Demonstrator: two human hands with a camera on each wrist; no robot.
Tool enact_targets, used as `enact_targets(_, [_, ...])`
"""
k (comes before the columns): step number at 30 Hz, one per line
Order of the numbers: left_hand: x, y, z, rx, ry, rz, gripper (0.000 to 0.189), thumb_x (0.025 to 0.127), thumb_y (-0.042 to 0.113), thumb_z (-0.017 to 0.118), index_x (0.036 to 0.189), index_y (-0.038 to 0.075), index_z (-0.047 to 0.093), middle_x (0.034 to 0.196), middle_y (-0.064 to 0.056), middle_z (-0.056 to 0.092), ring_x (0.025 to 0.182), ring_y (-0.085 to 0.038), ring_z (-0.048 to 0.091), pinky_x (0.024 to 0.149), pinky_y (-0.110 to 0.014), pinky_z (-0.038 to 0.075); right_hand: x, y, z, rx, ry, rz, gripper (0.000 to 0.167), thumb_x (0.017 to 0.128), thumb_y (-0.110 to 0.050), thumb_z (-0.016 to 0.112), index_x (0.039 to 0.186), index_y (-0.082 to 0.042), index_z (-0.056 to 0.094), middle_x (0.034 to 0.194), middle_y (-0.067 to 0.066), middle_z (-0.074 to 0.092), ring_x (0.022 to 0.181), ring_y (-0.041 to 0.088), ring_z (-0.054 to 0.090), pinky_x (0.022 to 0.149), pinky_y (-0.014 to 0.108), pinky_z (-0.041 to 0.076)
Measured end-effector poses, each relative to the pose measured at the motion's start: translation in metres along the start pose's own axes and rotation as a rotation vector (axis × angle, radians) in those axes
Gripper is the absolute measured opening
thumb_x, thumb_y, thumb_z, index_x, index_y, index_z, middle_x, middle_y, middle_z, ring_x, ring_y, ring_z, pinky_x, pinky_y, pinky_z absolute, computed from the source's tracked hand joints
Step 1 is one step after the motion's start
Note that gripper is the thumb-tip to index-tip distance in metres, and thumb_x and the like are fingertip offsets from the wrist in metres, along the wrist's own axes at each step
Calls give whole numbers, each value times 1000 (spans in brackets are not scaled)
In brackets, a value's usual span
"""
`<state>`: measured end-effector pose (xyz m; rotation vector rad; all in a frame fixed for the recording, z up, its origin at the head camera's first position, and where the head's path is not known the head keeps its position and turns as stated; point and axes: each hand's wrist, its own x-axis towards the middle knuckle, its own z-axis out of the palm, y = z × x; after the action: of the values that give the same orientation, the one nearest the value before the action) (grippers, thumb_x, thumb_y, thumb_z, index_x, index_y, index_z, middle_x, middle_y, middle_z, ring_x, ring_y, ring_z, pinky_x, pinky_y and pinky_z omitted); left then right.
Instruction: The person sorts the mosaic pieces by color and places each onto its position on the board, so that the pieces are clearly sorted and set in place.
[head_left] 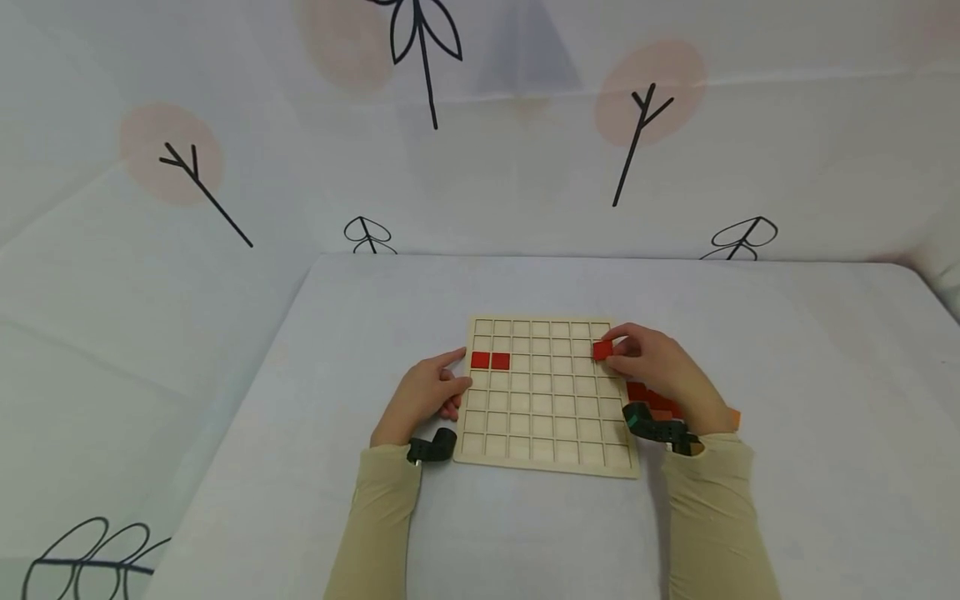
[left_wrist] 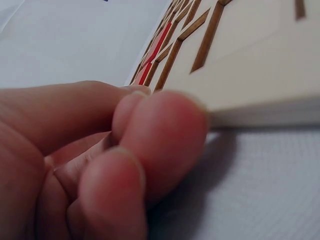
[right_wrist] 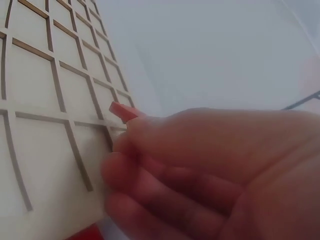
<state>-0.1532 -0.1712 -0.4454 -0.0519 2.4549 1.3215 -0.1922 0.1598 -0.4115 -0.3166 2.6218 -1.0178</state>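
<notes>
A pale wooden board (head_left: 542, 404) with a grid of square recesses lies on the table. Two red square tiles, one at the left edge (head_left: 480, 360) and one beside it (head_left: 500, 361), fill neighbouring cells in the third row from the top. My left hand (head_left: 423, 392) touches the board's left edge with index finger and thumb, the other fingers folded beneath. Between thumb and fingertips, my right hand (head_left: 660, 362) pinches another red tile (head_left: 602, 350) over the upper right of the grid. This tile (right_wrist: 124, 111) appears tilted in the right wrist view.
Red pieces (head_left: 637, 392) lie right of the board, partly hidden by the right hand and wrist. An orange piece (head_left: 736, 418) peeks out beyond that wrist. The white-covered table (head_left: 832, 400) meets a printed cloth backdrop (head_left: 517, 183) at its far edge.
</notes>
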Motion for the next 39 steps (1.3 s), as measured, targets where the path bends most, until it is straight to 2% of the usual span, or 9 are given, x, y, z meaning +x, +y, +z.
enact_targets(9, [1,1,0,-5,2,-12,56,84,23,61,136,24,39,62,-7,58,47,-18,58,50,-29,49,5,-8,10,-15,30,-47,34,84,-26,61,114,-11,54,97,8,61,90,24,55,77,42,42])
enact_targets(17, [1,1,0,13,-4,1,56,85,23,60,136,22,38,62,-6,58,47,-17,58,50,-29,49,9,-14,17,-19,10,-70,35,83,-29,62,114,-13,55,99,9,60,92,24,56,80,43,42])
enact_targets(24, [1,0,0,16,0,-20,56,84,25,60,136,24,38,62,-6,58,48,-18,59,50,-29,49,11,-18,21,-17,15,-73,32,84,-27,62,113,-15,55,95,5,60,89,22,55,79,41,42])
enact_targets(39, [2,-2,0,17,3,1,56,84,25,61,136,24,38,62,-6,58,48,-18,59,50,-30,49,17,-27,30,-20,31,-125,34,83,-28,63,113,-14,56,97,5,61,90,21,55,81,42,42])
